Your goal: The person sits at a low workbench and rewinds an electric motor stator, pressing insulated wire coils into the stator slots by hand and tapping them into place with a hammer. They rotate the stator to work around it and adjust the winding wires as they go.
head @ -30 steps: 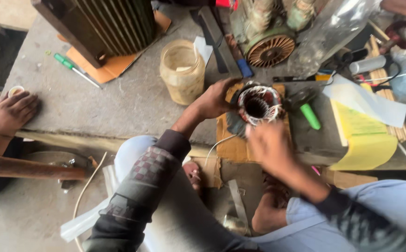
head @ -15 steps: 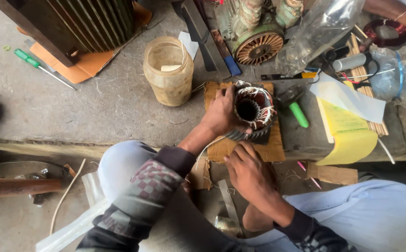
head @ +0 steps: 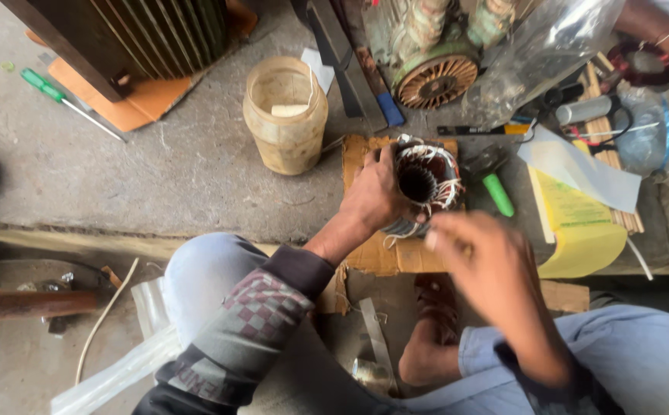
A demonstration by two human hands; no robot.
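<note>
My left hand (head: 377, 196) grips the wound stator (head: 420, 188) on the cardboard (head: 380, 257); my right hand (head: 488, 269), blurred, fingers loosely curled, hovers just beside it. Plastic jar (head: 284, 115) stands left.

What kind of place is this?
Probably a small motor repair workshop. The left hand holds a wound motor stator over a concrete slab, with a screwdriver and a bigger finned motor nearby.

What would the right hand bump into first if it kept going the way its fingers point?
Most likely the motor stator held by the left hand. The right hand is blurred, so depth is uncertain.
</note>
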